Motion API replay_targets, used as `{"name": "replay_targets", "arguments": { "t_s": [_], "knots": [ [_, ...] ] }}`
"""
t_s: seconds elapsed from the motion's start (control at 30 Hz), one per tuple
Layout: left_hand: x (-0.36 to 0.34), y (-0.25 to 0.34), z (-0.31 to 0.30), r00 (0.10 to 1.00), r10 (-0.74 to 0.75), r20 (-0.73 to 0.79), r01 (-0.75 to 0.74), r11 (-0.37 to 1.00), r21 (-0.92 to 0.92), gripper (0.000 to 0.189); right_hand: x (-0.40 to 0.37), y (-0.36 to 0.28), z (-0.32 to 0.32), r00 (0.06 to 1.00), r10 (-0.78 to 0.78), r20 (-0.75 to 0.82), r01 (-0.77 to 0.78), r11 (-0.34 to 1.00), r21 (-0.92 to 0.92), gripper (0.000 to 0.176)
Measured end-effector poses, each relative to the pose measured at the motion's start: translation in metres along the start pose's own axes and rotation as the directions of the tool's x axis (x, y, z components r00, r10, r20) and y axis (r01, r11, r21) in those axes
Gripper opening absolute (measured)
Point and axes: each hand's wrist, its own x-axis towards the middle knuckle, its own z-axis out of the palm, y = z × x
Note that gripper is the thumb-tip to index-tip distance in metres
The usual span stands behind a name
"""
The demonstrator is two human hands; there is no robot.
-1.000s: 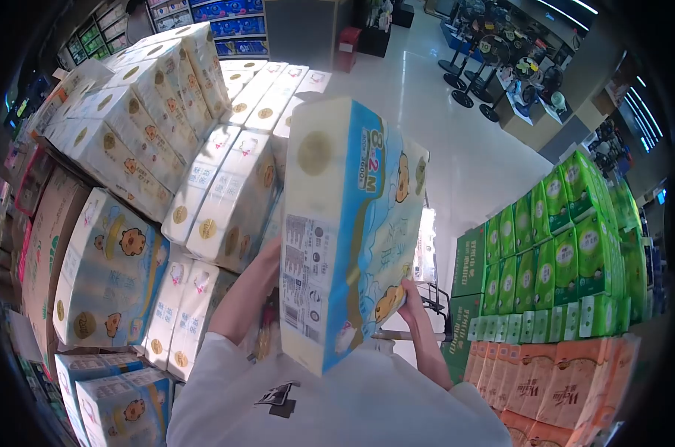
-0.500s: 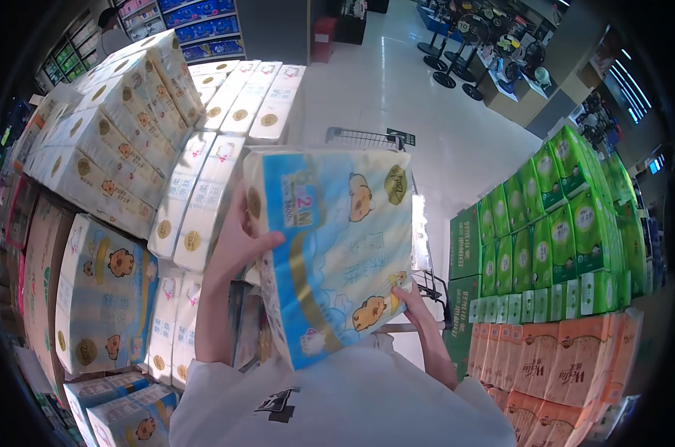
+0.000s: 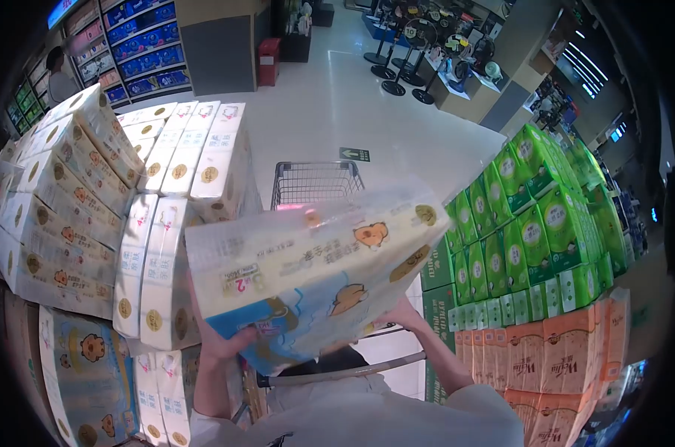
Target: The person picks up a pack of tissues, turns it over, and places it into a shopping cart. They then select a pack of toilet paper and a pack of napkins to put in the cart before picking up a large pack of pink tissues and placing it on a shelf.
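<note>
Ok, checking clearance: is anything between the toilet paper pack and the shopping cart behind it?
Nothing visible. The pack, gripped by the left hand and right hand, hangs over the cart, whose basket it mostly hides.

Before us, a tissue pack hangs above the near end of the shopping cart. Stacked packs stand left of the cart and stacked cartons right.
</note>
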Motion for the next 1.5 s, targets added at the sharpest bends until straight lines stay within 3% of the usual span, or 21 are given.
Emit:
{"name": "replay_targets", "arguments": {
  "t_s": [0.03, 0.13, 0.23, 0.33, 0.43, 0.57, 0.67, 0.77, 0.87, 0.97, 1.07, 1.17, 1.27, 1.33, 1.37, 1.4, 1.47, 1.5],
  "knots": [
    [0.024, -0.002, 0.005, 0.999, -0.022, 0.038, 0.021, 1.0, 0.015, 0.118, 0.028, -0.015, -0.02, 0.998, -0.07, -0.004, 0.07, 0.997, -0.008, 0.092],
    [0.12, 0.016, 0.032, 0.986, 0.006, 0.166, -0.04, 0.979, 0.201, 0.112, 0.132, -0.05, -0.075, 0.965, -0.255, -0.058, 0.216, 0.903, -0.372, 0.07],
    [0.199, 0.029, 0.068, 0.932, 0.23, 0.281, -0.345, 0.803, 0.486, 0.095, 0.227, -0.033, -0.126, 0.933, -0.348, -0.088, 0.243, 0.794, -0.557, 0.058],
    [0.253, -0.012, 0.076, 0.903, 0.327, 0.279, -0.43, 0.69, 0.582, 0.08, 0.279, -0.004, -0.157, 0.935, -0.341, -0.096, 0.224, 0.777, -0.588, 0.058],
    [0.291, -0.085, 0.065, 0.909, 0.276, 0.312, -0.409, 0.739, 0.535, 0.091, 0.315, 0.035, -0.174, 0.954, -0.278, -0.114, 0.175, 0.821, -0.544, 0.057],
    [0.299, -0.149, 0.057, 0.974, 0.112, 0.199, -0.209, 0.788, 0.579, 0.087, 0.351, 0.092, -0.18, 0.973, -0.198, -0.119, 0.12, 0.873, -0.473, 0.057],
    [0.299, -0.185, 0.042, 0.981, 0.014, 0.195, -0.138, 0.758, 0.638, 0.086, 0.373, 0.133, -0.179, 0.986, -0.123, -0.11, 0.066, 0.906, -0.417, 0.057],
    [0.303, -0.217, 0.03, 0.983, 0.016, 0.182, -0.137, 0.724, 0.676, 0.085, 0.391, 0.164, -0.175, 0.994, -0.057, -0.091, 0.02, 0.931, -0.365, 0.057],
    [0.311, -0.228, 0.038, 0.96, 0.18, 0.213, -0.277, 0.703, 0.655, 0.086, 0.405, 0.188, -0.17, 0.997, -0.002, -0.071, -0.021, 0.948, -0.319, 0.056],
    [0.315, -0.261, 0.029, 0.988, 0.03, 0.148, -0.121, 0.749, 0.652, 0.088, 0.417, 0.209, -0.166, 0.998, 0.042, -0.046, -0.053, 0.96, -0.275, 0.056],
    [0.318, -0.284, 0.039, 0.995, 0.01, 0.1, -0.071, 0.775, 0.628, 0.084, 0.425, 0.23, -0.163, 0.997, 0.075, -0.029, -0.079, 0.969, -0.235, 0.056],
    [0.321, -0.324, 0.039, 0.994, -0.076, 0.073, 0.012, 0.77, 0.638, 0.074, 0.415, 0.216, -0.154, 0.998, 0.046, -0.042, -0.057, 0.946, -0.32, 0.057],
    [0.327, -0.409, 0.013, 0.972, -0.204, -0.115, 0.212, 0.553, 0.806, 0.077, 0.406, 0.194, -0.137, 0.998, -0.02, -0.066, -0.01, 0.903, -0.429, 0.063],
    [0.317, -0.42, 0.016, 0.94, -0.31, -0.144, 0.306, 0.576, 0.758, 0.072, 0.407, 0.2, -0.132, 0.995, -0.059, -0.075, 0.021, 0.904, -0.428, 0.066],
    [0.313, -0.423, 0.016, 0.918, -0.377, -0.126, 0.341, 0.585, 0.735, 0.071, 0.405, 0.201, -0.132, 0.999, 0.012, -0.052, -0.032, 0.917, -0.398, 0.082],
    [0.309, -0.421, 0.018, 0.892, -0.44, -0.105, 0.375, 0.591, 0.714, 0.07, 0.402, 0.204, -0.135, 0.997, 0.041, -0.058, -0.061, 0.915, -0.4, 0.083],
    [0.293, -0.415, 0.024, 0.91, -0.408, -0.067, 0.353, 0.683, 0.64, 0.068, 0.396, 0.206, -0.141, 0.993, 0.094, -0.067, -0.113, 0.909, -0.401, 0.086],
    [0.283, -0.406, 0.025, 0.92, -0.388, -0.053, 0.34, 0.726, 0.598, 0.068, 0.384, 0.199, -0.142, 0.986, 0.11, -0.124, -0.148, 0.918, -0.367, 0.079]
  ]
}}
